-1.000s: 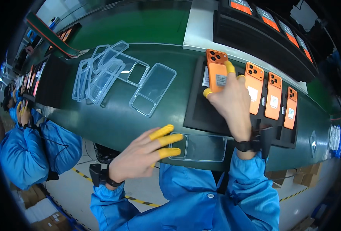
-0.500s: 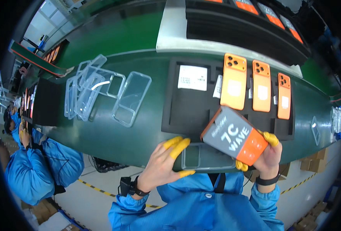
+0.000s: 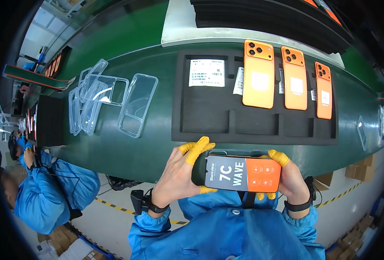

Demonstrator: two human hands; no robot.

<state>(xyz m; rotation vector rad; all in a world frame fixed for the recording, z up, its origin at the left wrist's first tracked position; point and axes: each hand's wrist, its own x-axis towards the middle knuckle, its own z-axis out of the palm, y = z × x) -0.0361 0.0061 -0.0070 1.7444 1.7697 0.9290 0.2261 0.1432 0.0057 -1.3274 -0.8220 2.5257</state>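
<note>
In front of my body, my right hand (image 3: 292,180) grips the right end of a smartphone (image 3: 244,174) whose front film is dark grey and orange. The phone lies level, film side up, over a clear phone case (image 3: 235,152); only the case's far edge shows beyond it. My left hand (image 3: 176,173) holds the case's left end between thumb and fingers. Yellow finger cots cover fingertips on both hands. Just beyond lies a black foam tray (image 3: 252,138) bearing three orange phones, the nearest to its middle being this orange phone (image 3: 259,82).
A white label (image 3: 206,73) sits in the tray's left compartment. Several clear cases (image 3: 97,91) overlap on the green bench to the left, near a single clear case (image 3: 137,106). Black trays (image 3: 265,19) are stacked at the back. A co-worker in blue (image 3: 53,186) sits far left.
My right hand has turned the phone from a slant to level and brought it left and down over the clear case. My left hand keeps its hold at the case's left end.
</note>
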